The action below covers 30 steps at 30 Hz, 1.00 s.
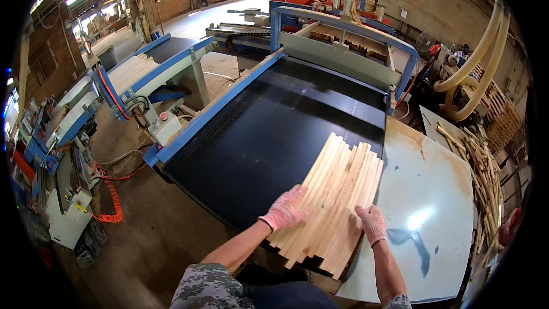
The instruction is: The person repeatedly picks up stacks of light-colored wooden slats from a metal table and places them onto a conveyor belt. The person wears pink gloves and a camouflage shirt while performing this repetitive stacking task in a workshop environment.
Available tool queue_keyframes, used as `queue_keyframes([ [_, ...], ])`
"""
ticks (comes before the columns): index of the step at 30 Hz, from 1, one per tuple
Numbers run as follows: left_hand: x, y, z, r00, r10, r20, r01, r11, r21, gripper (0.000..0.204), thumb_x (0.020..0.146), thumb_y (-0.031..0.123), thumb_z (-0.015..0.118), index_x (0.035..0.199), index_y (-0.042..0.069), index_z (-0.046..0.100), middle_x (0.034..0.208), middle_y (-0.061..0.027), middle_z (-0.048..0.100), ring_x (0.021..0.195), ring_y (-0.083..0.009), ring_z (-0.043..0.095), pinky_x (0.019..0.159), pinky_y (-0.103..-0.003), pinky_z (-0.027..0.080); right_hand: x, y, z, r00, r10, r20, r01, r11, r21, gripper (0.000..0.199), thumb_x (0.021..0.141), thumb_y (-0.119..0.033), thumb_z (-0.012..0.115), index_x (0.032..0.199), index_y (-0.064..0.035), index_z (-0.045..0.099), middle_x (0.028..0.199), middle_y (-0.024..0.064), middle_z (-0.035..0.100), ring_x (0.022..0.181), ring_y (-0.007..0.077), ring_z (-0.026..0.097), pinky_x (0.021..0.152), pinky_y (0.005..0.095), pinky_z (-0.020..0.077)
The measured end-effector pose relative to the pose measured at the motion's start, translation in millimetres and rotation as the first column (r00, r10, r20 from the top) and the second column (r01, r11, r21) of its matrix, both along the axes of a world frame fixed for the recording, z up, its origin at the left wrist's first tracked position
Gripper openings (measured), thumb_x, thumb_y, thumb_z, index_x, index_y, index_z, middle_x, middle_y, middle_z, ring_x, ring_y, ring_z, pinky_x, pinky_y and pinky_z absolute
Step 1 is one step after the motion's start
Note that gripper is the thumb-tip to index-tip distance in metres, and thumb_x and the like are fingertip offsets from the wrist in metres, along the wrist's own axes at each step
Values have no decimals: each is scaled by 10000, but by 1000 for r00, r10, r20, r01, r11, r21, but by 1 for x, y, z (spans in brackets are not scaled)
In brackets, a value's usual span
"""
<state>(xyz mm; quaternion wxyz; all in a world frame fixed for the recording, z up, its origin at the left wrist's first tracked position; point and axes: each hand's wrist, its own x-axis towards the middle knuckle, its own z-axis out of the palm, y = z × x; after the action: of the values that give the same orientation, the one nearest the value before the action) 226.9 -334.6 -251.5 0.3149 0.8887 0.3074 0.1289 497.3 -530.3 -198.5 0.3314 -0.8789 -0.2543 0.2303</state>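
A row of long, pale wooden strips (pixel 337 200) lies side by side on the near right part of a black conveyor belt (pixel 246 131). Their ends are uneven, and the near ends reach past the belt's front edge. My left hand (pixel 286 209), in a pink-and-white knitted glove, presses on the row's left side with its fingers along the outer strip. On the opposite side my right hand (pixel 372 223), gloved alike, is curled against the right edge with the thumb uppermost. Between them the hands clasp the row. Some fingertips are hidden.
A pale sheet-topped table (pixel 429 212) adjoins the belt on the right. Beyond it lies a heap of thin wood offcuts (pixel 483 194). Blue rails (pixel 223 106) border the belt, and a blue frame (pixel 343 20) spans its far end. Another conveyor (pixel 154 63) at left carries strips.
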Motion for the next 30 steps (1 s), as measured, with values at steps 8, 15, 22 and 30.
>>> queue_keyframes([
  [8,-155,151,36,901,320,-292,-194,900,389,877,964,591,663,1617,41,463,1715,-266,359,1585,-419,334,1311,-546,223,-167,179,-15,910,284,-303,-72,827,557,493,1003,-308,743,1352,15,615,1222,125,736,1098,174,657,980,339,520],
  [15,-203,210,40,879,361,-310,-253,907,337,918,974,642,632,1634,33,437,1737,-232,342,1648,-390,229,1356,-531,82,-277,315,-36,734,433,-524,-54,806,589,920,1022,-332,762,1683,81,274,1710,260,396,1568,300,413,1276,353,333],
  [22,-218,225,21,923,341,-176,-234,864,446,918,851,575,800,1521,-1,552,1611,-251,501,1558,-432,375,1319,-559,233,-301,345,-41,700,562,-441,-208,751,627,608,1095,-309,642,1588,21,513,1706,215,410,1573,270,392,1288,368,331],
  [30,-191,219,57,843,335,-420,-212,926,313,905,916,473,784,1593,-49,485,1653,-294,457,1562,-427,388,1321,-502,283,-305,217,-52,594,693,-409,-225,631,742,555,982,-166,677,1504,9,603,1405,127,703,1294,183,607,1136,350,472],
])
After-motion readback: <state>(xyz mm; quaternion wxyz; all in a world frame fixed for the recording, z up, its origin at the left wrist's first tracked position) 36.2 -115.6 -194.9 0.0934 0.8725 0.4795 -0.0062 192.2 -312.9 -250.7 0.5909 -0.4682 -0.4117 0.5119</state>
